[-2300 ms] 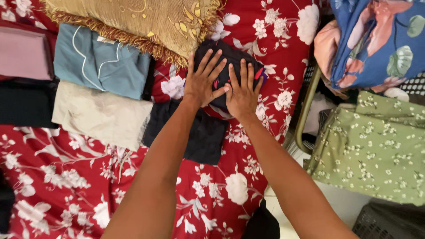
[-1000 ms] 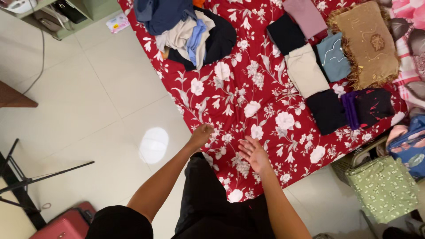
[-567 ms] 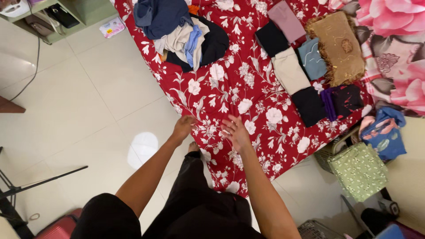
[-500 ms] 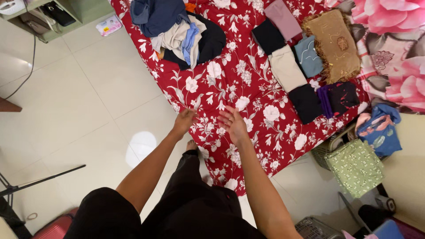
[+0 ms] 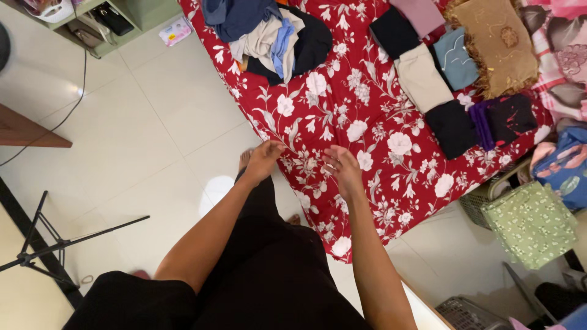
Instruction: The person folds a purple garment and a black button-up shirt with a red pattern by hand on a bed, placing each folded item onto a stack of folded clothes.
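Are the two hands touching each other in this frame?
Apart. The head view shows the left hand and the right hand over the red flowered bedspread, with a strip of its pattern plainly visible between them.

The floor (image 5: 134, 116) was pale glossy tile, with a soft round glare (image 5: 215, 186) of overhead light near the bed's edge. A bed (image 5: 342, 116) under a red sheet with white flowers filled the upper middle. A green shelf unit (image 5: 131, 12) stood at the top left (a cable (image 5: 67, 113) trailed from it across the tiles). A brown wooden edge (image 5: 27, 131) showed at the left, and a black tripod (image 5: 43, 250) stood lower left. A green floral bag (image 5: 529, 223) sat at the right.
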